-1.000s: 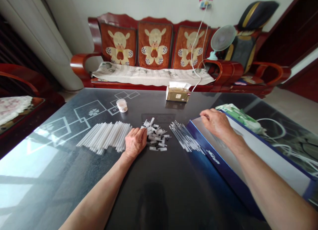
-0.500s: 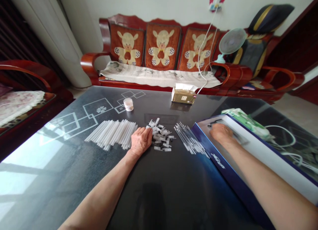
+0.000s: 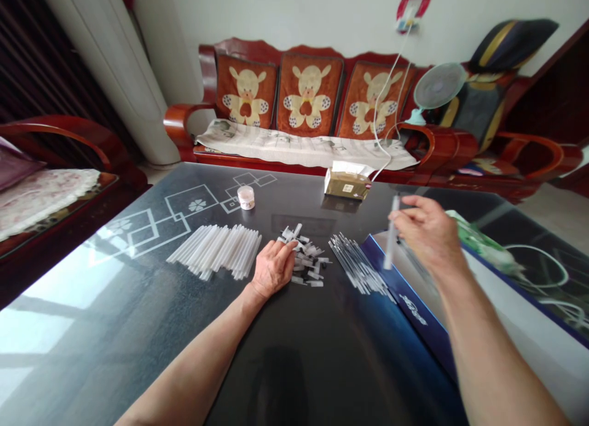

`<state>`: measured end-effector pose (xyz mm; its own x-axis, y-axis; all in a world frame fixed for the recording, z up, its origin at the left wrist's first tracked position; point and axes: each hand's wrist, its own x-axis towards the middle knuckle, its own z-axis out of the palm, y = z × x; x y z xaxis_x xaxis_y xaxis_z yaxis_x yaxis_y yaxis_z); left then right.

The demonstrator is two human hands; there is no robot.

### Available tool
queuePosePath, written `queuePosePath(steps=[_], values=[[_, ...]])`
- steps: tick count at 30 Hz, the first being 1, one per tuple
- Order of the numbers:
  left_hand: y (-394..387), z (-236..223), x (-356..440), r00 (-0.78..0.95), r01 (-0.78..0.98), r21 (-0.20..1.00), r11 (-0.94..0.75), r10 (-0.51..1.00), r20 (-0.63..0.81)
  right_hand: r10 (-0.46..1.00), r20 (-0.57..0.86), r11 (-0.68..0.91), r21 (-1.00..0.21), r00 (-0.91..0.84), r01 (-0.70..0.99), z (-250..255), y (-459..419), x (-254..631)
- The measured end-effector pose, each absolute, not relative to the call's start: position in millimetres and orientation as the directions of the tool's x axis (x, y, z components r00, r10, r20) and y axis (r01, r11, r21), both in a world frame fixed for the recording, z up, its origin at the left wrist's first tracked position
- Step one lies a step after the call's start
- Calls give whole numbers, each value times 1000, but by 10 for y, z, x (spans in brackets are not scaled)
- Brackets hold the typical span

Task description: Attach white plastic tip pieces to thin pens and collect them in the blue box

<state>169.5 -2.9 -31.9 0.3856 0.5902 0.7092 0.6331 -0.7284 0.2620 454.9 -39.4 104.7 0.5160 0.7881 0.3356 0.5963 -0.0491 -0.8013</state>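
My right hand is raised over the near-left part of a blue box with a white inside. Thumb and fingers pinch a slim translucent white pen, held upright and slightly blurred. My left hand rests on the dark table with curled fingers at the edge of a pile of small pen caps, clear with black parts. What its fingertips hold, if anything, is hidden. Left of that hand lies a row of translucent white pen barrels. Thin dark pen refills lie beside the box.
A small white tub and a tissue box stand farther back on the table. A green packet and white cable lie beyond the blue box. Behind the table is a wooden sofa with a fan at its right.
My right hand has risen out of the blue box and now shows the pen upright. The left hand stays beside the caps. The whole view has shifted slightly.
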Motion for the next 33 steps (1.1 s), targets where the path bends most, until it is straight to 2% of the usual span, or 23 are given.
queuePosePath(steps=[2, 4, 7, 10, 17, 26, 28, 33], values=[[-97, -263, 1705, 427, 545, 295, -784, 563, 708, 887, 277, 129, -916, 369, 380, 853, -420, 4108], [-158, -218, 1716, 475, 443, 325, -836, 526, 705, 938, 230, 169, -956, 258, 238, 583, -416, 3723], [-193, -210, 1737, 547, 364, 339, -867, 494, 675, 954, 209, 177, -972, 216, 156, 213, -386, 3411], [-154, -254, 1747, 569, 432, 296, -852, 512, 644, 942, 200, 173, -978, 270, 120, 20, -363, 3406], [-86, -249, 1738, 493, 721, 89, -687, 600, 630, 930, 270, 200, -941, 250, 273, -165, -396, 3536], [-91, -246, 1778, 473, 737, 74, -672, 591, 653, 856, 502, 364, -756, 125, 544, -231, -381, 3442], [-81, -252, 1779, 478, 738, 73, -671, 597, 644, 863, 490, 351, -759, 125, 548, -225, -368, 3446], [-71, -237, 1786, 511, 753, 63, -655, 641, 573, 924, 354, 261, -861, 145, 437, -259, -351, 3466]])
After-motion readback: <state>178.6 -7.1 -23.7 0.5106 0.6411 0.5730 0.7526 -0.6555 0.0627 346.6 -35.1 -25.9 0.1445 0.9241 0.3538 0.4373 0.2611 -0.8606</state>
